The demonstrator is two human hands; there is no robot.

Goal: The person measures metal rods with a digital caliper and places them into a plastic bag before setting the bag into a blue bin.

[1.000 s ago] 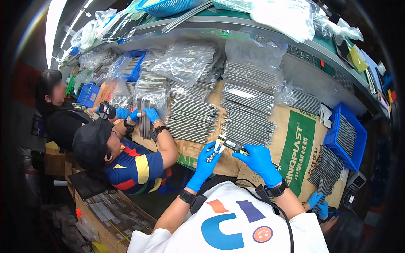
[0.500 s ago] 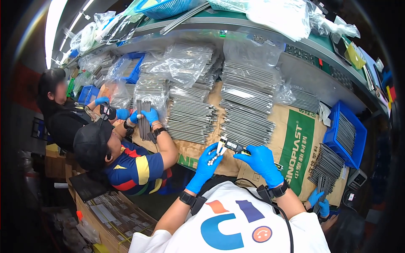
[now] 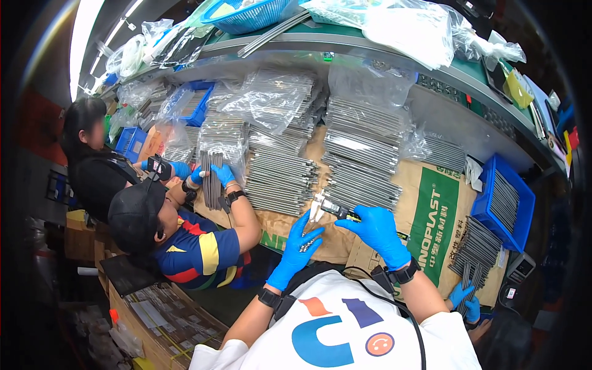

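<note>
Both my hands wear blue gloves and are raised over a brown paper sack [image 3: 425, 216] on the bench. My right hand [image 3: 377, 231] grips a silver and black caliper [image 3: 332, 208] by its body. My left hand [image 3: 298, 248] is just below the caliper's jaw end, with its fingertips reaching up to the jaws. A few thin short metal rods [image 3: 306, 246] lie in its palm. Rows of long grey metal rods [image 3: 361, 166] lie stacked on the bench just beyond the caliper.
To my left a person in a dark cap [image 3: 137, 213] holds a bundle of rods [image 3: 213, 179] with blue gloves, and another person [image 3: 86, 139] sits beyond. Blue bins [image 3: 502, 206] of rods stand right. Another gloved hand [image 3: 464, 299] is at the lower right. Cardboard boxes [image 3: 166, 320] sit below.
My hands stay almost in place with the caliper. My left fingers shift slightly at its jaws. The co-workers on the left move their hands a little.
</note>
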